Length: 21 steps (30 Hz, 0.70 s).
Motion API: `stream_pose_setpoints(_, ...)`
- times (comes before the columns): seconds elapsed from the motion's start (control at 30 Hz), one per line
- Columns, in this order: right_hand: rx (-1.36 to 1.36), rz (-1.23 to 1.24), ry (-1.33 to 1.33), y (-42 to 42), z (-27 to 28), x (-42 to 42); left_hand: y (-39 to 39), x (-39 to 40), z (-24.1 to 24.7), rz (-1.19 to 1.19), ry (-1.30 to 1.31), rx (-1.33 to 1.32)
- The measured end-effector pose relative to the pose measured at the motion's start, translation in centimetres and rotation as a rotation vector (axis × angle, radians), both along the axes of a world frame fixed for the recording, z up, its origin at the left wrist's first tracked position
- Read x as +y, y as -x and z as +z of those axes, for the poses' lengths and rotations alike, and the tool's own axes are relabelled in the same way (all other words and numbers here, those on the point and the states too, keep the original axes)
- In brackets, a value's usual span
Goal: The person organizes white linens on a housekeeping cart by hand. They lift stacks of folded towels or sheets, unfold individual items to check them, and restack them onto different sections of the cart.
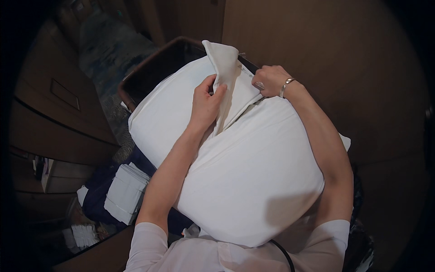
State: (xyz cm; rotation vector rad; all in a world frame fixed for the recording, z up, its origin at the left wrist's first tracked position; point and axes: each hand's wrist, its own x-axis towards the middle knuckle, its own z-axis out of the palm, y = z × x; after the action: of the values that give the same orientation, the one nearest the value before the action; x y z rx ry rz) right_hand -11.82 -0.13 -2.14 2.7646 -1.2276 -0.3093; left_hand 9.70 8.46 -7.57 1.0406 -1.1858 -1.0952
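Observation:
A large white pillow [258, 163] leans against the front of my body. Beyond it, a second white padded mass [170, 98], which looks like another pillow, lies over the open bin of a cart. My left hand [208, 100] pinches a folded white cloth flap [224, 61] that stands up between the two, thumb on the near side. At the far right, my right hand [273, 81], with a silver bangle on the wrist, is curled round the dark bin rim [249, 63], right beside the white cloth. Its fingertips are partly hidden.
The cart's brown-edged bin [146, 63] opens at the far left. A stack of folded white linen [125, 193] rests on dark blue fabric [93, 200] at left. Lower left is a smaller white bundle [85, 235]. A brown wall panel [323, 51] stands close on the right; patterned carpet [114, 44] runs beyond.

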Motion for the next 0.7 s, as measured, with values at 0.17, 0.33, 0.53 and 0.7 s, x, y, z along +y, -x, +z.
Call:
stream_pose_setpoints(0.17, -0.297, 0.109, 0.376, -1.2, 0.5, -1.0, 0.9, 0.1, 0.2, -0.031, 0.074, -0.108)
stream_pose_setpoints(0.33, -0.745, 0.148, 0.593, -4.5, 3.4, -0.6, 0.2, 0.3, 1.0, 0.078, 0.002, -0.307)
stream_pose_setpoints(0.53, -0.160, -0.245, 0.089, 0.6, -0.3, 0.7, -1.0, 0.4, 1.0, 0.154, -0.066, 0.180)
stream_pose_setpoints(0.7, -0.081, -0.086, 0.031, -0.8, 0.8, 0.8, -1.8, 0.4, 1.2, 0.204, -0.079, 0.324)
